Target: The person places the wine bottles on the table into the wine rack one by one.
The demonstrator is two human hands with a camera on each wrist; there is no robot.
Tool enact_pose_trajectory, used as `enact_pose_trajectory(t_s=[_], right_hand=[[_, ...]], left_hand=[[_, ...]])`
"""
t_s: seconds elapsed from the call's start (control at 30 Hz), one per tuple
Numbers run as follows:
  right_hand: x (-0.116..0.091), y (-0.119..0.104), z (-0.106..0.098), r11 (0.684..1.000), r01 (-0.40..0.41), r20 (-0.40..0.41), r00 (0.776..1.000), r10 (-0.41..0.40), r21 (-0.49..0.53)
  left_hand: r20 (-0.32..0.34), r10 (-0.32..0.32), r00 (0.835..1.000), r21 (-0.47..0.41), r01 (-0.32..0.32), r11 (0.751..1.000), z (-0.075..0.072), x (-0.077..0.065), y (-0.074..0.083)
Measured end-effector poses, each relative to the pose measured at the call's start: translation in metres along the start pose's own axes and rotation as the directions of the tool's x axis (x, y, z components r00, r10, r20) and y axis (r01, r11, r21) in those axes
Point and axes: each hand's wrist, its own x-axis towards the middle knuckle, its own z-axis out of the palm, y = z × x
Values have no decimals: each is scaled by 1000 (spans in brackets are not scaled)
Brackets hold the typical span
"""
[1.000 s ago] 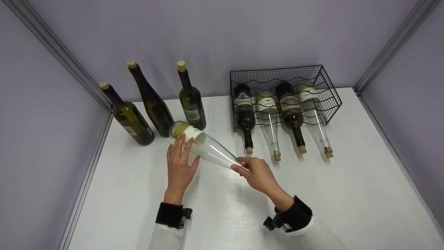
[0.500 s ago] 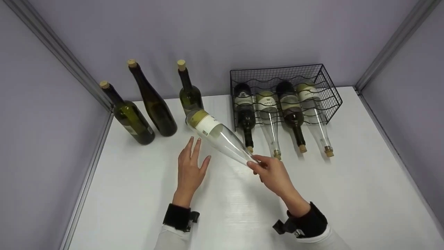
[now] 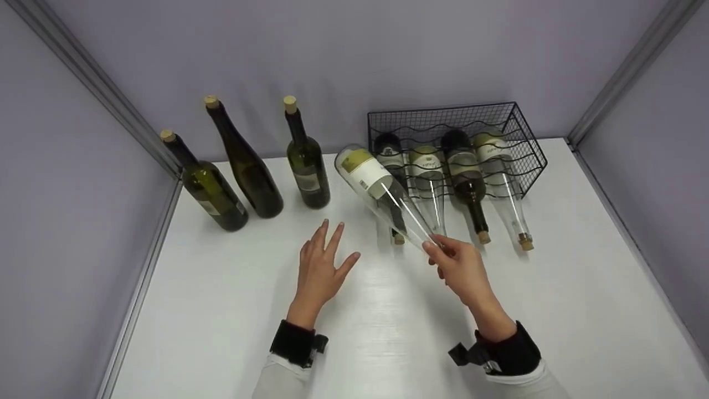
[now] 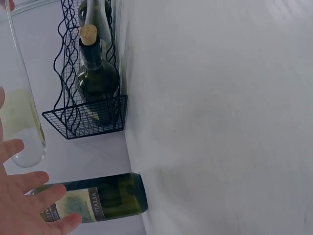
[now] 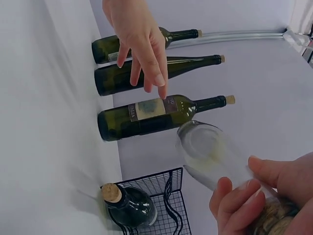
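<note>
My right hand [image 3: 462,271] grips a clear glass wine bottle [image 3: 365,172] by its neck. The bottle slants up and left, its base end toward the back, with a white and gold label. Part of it overlaps the leftmost bottle in the black wire wine rack [image 3: 441,107]. In the right wrist view, tan cork-like pieces [image 5: 276,215] show at the neck beside the fingers. My left hand [image 3: 321,271] is over the white table, fingers spread and holding nothing, near a green wine bottle [image 3: 308,177] that stands upright with a cork.
Two more corked dark bottles stand at the left, a green one [image 3: 213,191] and a slimmer brown one [image 3: 252,180]. Several bottles lie in the rack, among them a dark bottle [image 3: 468,185] and a clear bottle [image 3: 507,191], necks toward me. Walls enclose the table's back and sides.
My right hand has carried the clear bottle right and back toward the rack. My left hand has let go of its base end and followed a little to the right.
</note>
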Motion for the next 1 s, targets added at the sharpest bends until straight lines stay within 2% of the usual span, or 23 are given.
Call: enact_pose_trajectory(t_s=[0.3,0.53,1.0], right_hand=[[10,2,-19,1000,-24,-71,997,25,12],[15,4,-32,998,-62,-111,992,60,-10],[31,15,-55,999,-43,-213,976,39,-12]], left_hand=[[73,12,997,23,-14,1000,10,7,15],[108,60,992,25,-63,998,18,12,27],[178,93,980,41,-102,994,28,22,48]])
